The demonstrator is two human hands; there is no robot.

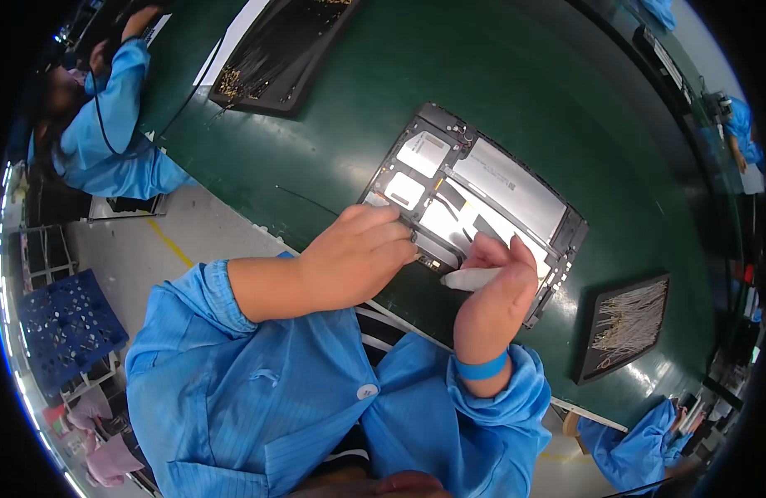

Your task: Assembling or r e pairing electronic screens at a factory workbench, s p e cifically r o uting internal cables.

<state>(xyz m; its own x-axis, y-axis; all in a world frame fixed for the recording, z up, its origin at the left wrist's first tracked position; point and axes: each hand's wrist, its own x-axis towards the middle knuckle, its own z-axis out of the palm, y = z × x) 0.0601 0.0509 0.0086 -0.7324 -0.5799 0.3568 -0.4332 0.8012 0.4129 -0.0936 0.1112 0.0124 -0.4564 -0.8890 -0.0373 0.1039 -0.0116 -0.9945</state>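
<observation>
An opened flat electronic device [499, 178] lies slanted on the green table before me, its silver battery pack, white plates and circuit parts exposed. My left hand [362, 253] rests over its near left edge with fingers curled and pressed together; the fingertips are hidden. From under that hand a thin black cable [304, 199] runs out to the left. My right hand [501, 286] is bent over the device's near side, fingers curled. Along its thumb side shows a whitish tapered piece [470, 279]; whether it is a finger cover or a tool, I cannot tell.
A black tray of black cables with gold ends [287, 104] stands at the far left. At the right is a black tray [580, 365] of pale cables. One co-worker in blue [105, 124] sits at the far left, another blue sleeve [632, 448] shows at the near right.
</observation>
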